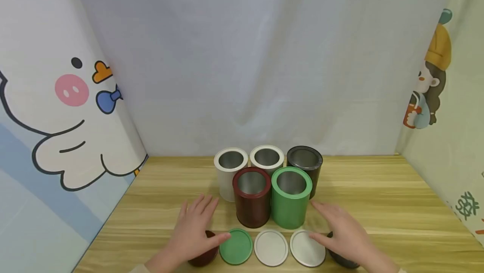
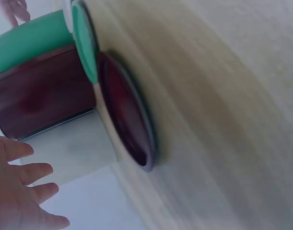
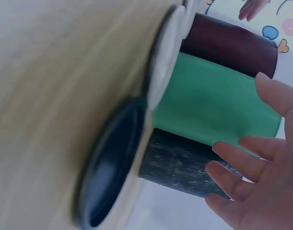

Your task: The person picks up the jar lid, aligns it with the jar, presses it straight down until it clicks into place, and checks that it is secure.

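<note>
My left hand [image 1: 193, 233] hovers with fingers spread above the dark red lid [image 2: 124, 108], left of the dark red can [image 1: 253, 206]. Over on the other side, my right hand [image 1: 342, 231] has its fingers extended above the black lid [image 3: 112, 165], close to the green can [image 1: 290, 208]. Neither hand holds anything. Between them lie a green lid [image 1: 236, 246] and two white lids, one in the middle [image 1: 271, 248] and one farther right [image 1: 302, 254]. Behind the front cans stand a left white can [image 1: 225, 182], a second white can [image 1: 266, 148] and a black can [image 1: 315, 172]. All the cans are uncovered on top.
The wooden table [image 1: 378, 197] reaches back to a pale grey curtain [image 1: 227, 63]. A cartoon-printed cloth [image 1: 56, 147] hangs along the left side, another printed cloth [image 1: 450, 151] along the right.
</note>
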The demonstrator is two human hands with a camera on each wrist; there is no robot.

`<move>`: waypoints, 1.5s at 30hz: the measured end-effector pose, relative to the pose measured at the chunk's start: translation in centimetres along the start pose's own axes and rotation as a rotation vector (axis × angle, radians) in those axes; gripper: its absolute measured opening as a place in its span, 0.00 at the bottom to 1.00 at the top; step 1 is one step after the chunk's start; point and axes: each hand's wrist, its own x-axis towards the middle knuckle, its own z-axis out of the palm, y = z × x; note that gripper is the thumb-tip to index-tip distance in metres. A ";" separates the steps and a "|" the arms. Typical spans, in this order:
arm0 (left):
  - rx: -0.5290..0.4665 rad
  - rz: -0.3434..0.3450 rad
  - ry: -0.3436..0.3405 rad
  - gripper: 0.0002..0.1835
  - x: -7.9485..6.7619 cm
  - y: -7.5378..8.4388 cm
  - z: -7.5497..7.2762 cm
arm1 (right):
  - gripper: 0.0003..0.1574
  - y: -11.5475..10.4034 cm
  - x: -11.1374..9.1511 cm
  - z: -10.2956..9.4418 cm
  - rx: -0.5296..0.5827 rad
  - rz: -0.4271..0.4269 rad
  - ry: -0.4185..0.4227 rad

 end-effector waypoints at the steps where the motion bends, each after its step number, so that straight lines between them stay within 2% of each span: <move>1: -0.003 0.009 0.014 0.46 0.1 0.1 -0.2 | 0.43 -0.1 0.2 -0.2 -0.003 -0.005 0.019; 6: 0.006 0.056 0.085 0.45 0.5 0.2 -1.1 | 0.36 -0.5 0.9 -1.2 0.003 0.024 0.088; 11: 0.015 0.076 0.119 0.44 0.7 0.2 -1.7 | 0.32 -0.9 1.7 -2.2 0.031 0.049 0.130; 19: -0.002 0.092 0.149 0.41 0.6 -0.1 -2.1 | 0.31 -1.4 2.7 -3.2 0.055 -0.001 0.214; 26: -0.099 0.084 0.116 0.39 0.3 -0.6 -2.7 | 0.31 -2.0 3.2 -3.0 0.094 -0.073 0.270; 32: -0.163 0.071 0.081 0.37 -0.1 -1.2 -3.0 | 0.27 -2.8 3.5 -2.1 0.141 -0.139 0.278; 40: -0.185 0.111 0.041 0.38 -0.7 -1.9 -2.7 | 0.28 -5.0 3.2 -0.4 0.209 -0.180 0.211; 45: -0.217 0.094 -0.023 0.37 -1.2 -2.2 -2.4 | 0.27 -6.1 3.0 0.8 0.255 -0.185 0.144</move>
